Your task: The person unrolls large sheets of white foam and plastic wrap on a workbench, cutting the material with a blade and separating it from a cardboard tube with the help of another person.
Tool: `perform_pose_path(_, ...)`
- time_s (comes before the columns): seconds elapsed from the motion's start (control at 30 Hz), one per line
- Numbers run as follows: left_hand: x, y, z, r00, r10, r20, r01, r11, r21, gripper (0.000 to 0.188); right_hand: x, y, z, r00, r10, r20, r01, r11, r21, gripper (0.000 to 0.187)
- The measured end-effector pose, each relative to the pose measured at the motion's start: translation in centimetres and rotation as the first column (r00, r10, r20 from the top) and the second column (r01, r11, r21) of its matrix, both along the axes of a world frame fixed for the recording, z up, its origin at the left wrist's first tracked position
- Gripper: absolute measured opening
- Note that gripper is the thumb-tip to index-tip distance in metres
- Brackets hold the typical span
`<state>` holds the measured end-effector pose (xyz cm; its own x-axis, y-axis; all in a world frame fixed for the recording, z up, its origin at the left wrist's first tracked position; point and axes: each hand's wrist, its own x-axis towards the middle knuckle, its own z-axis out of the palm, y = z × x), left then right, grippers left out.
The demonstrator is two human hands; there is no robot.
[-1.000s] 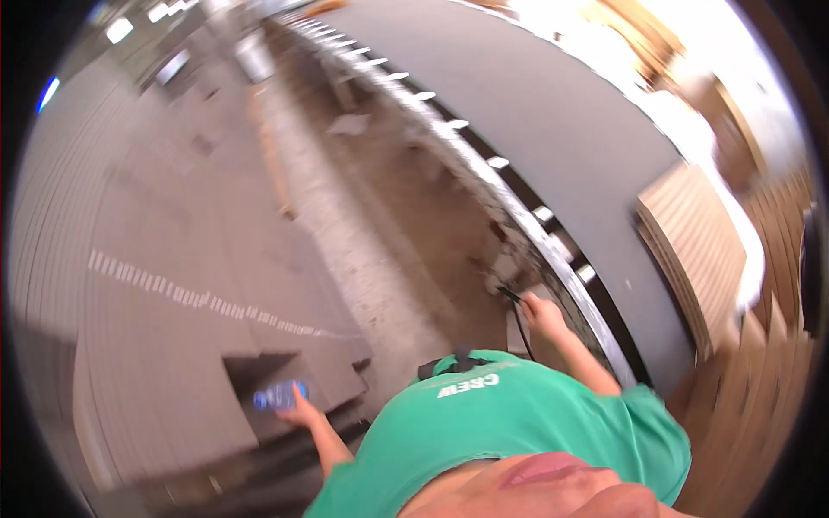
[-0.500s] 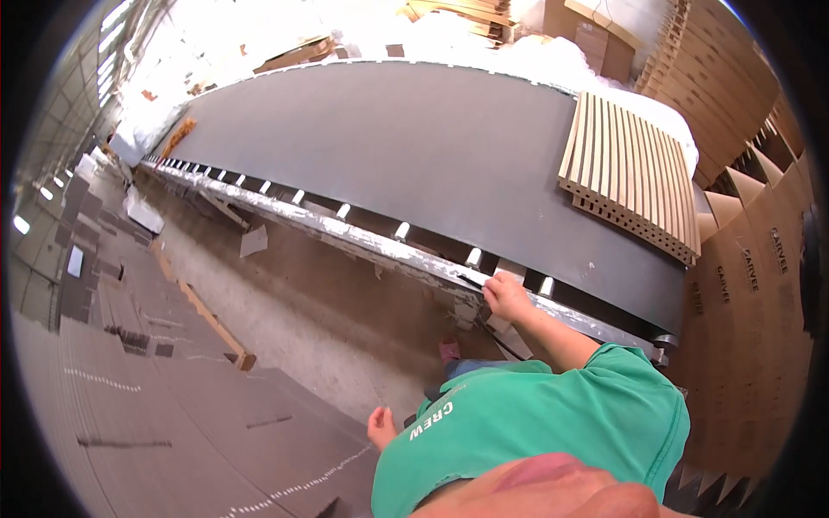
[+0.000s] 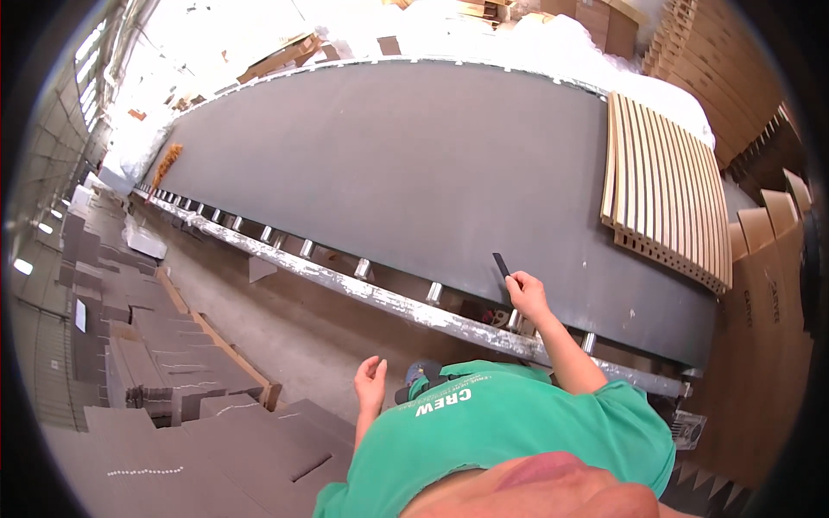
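My right hand (image 3: pixel 528 295) is closed around one end of a slim black tool (image 3: pixel 501 264), perhaps a cutter, whose free end points up and away over the grey conveyor belt (image 3: pixel 389 164). Most of its grip is hidden in my fingers. My left hand (image 3: pixel 371 384) hangs beside my body, left of the belt's near rail (image 3: pixel 337 281). Its fingers are loosely bent and a little apart, with nothing seen in them. On the right end of the belt lies a stack of slatted wood panels (image 3: pixel 669 190), pale with dark grooves, well beyond my right hand.
Metal rollers (image 3: pixel 363 268) show between belt and rail. An orange-brown brush-like thing (image 3: pixel 167 164) lies at the belt's far left. Flat cardboard stacks (image 3: pixel 207 432) fill the lower left; cardboard boxes (image 3: pixel 751 328) stand at the right. White plastic wrapping (image 3: pixel 570 52) bunches beyond the belt.
My right hand has risen from the rail to above the belt's near edge, carrying the black tool, now pointing up. My left hand has come further into view. The view has shifted.
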<state>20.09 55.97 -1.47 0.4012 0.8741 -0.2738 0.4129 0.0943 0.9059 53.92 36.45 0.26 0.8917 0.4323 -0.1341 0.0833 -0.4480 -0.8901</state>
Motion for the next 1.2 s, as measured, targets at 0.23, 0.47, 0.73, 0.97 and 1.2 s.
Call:
perform_pose_path(0.23,9.9,14.2,1.3,0.965,-0.261,0.003,0.250,0.928,0.278,0.019,1.9,-0.1,-1.9,0.942,-0.292,0.164,0.293,0.956,0.016,0.024)
perform_pose_path(0.47,18.8,30.7,0.9,0.862,-0.416,-0.290,0.495,0.570,0.656,0.035,-1.6,6.6,0.0,0.679,-0.624,-0.387,0.711,0.690,0.134,0.026)
perform_pose_path(0.73,19.4,35.7,-2.8,0.617,-0.492,-0.614,0.778,0.265,0.569,0.065,-1.4,16.5,0.7,0.842,-0.427,-0.329,0.469,0.882,0.056,0.029)
perform_pose_path(0.97,17.5,35.7,-1.7,0.656,-0.456,-0.601,0.754,0.355,0.553,0.063,4.2,26.9,8.1,0.946,-0.150,-0.287,0.207,0.962,0.180,0.025)
perform_pose_path(1.2,19.6,35.6,0.5,0.553,-0.474,-0.686,0.827,0.415,0.380,0.066,5.5,25.6,5.3,0.996,-0.014,-0.093,0.031,0.981,0.193,0.026)
